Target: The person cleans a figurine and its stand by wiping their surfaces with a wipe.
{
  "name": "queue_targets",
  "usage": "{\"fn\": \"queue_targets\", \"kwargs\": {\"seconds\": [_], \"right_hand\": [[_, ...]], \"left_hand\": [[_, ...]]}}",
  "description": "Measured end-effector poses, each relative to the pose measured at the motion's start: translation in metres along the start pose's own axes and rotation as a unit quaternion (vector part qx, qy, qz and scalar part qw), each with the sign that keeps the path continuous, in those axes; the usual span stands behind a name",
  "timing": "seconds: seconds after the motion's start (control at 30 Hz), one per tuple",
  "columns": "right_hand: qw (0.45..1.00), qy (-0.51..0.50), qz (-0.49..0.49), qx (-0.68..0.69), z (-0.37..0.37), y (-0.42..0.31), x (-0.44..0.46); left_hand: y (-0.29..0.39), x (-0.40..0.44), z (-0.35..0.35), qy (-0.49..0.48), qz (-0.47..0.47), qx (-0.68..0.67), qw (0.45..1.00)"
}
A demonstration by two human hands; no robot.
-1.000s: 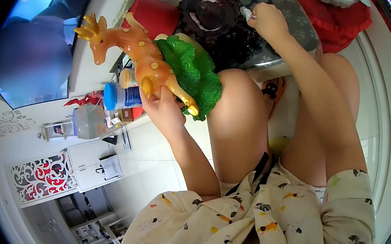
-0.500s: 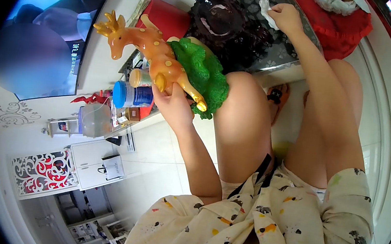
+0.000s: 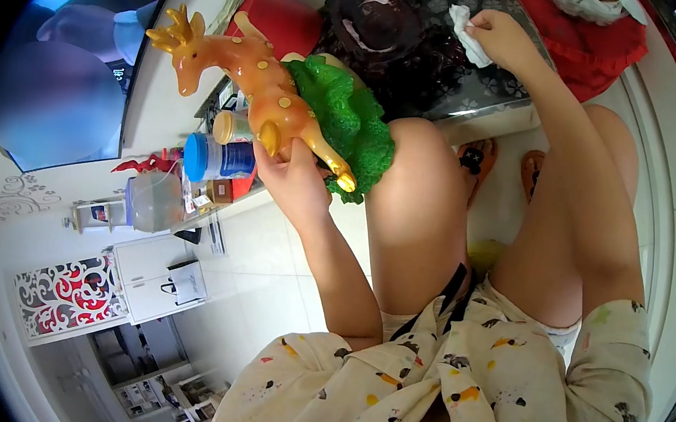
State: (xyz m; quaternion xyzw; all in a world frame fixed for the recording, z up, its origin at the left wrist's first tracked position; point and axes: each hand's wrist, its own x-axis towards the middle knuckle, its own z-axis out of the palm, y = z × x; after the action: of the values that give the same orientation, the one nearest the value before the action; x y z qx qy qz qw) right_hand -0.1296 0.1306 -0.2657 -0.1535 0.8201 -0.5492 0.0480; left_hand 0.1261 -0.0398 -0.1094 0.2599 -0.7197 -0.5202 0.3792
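While most of the lettering in view is too small or blurred to read, a few pale characters show on the wide black-framed television screen [image 3: 101,13], near its upper left and along its right edge. The cylindrical tub with a bright blue lid [image 3: 218,160] carries a blue-and-white label whose print cannot be made out, and no brand is legible on the smaller jar with a pale yellow lid [image 3: 233,126] beside it.

The glossy orange deer figurine with gold antlers and yellow spots [image 3: 261,83] lies tilted in the left hand [image 3: 295,185], which is closed around its rear part, next to the gold-tipped leg. Its body and head extend beyond the grip, toward the television side of the view. The crinkled bright green base [image 3: 349,124] is on the other side, up against the bare thigh [image 3: 417,187].

The right hand [image 3: 502,41], well apart from the figurine, pinches a crumpled white tissue [image 3: 466,37] between thumb and fingers, above the table with a grey floral-patterned cover [image 3: 497,87]. Near it on the table sits a dark, shiny, ornate carved piece [image 3: 374,21], with a red box-like object [image 3: 281,18] beside that and gathered red fabric [image 3: 585,56] at the opposite side.
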Motion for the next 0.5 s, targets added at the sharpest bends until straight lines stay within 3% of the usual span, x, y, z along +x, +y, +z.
{"fn": "queue_targets", "kwargs": {"seconds": [0.3,0.5], "right_hand": [[0.992,-0.063,0.1,0.04,-0.001,-0.031,-0.064],[0.998,0.045,0.035,0.025,0.027,-0.028,-0.074]], "left_hand": [[0.008,-0.004,0.003,0.014,-0.024,0.014,1.0],[0.005,-0.003,-0.002,0.009,-0.017,0.028,0.999]]}}
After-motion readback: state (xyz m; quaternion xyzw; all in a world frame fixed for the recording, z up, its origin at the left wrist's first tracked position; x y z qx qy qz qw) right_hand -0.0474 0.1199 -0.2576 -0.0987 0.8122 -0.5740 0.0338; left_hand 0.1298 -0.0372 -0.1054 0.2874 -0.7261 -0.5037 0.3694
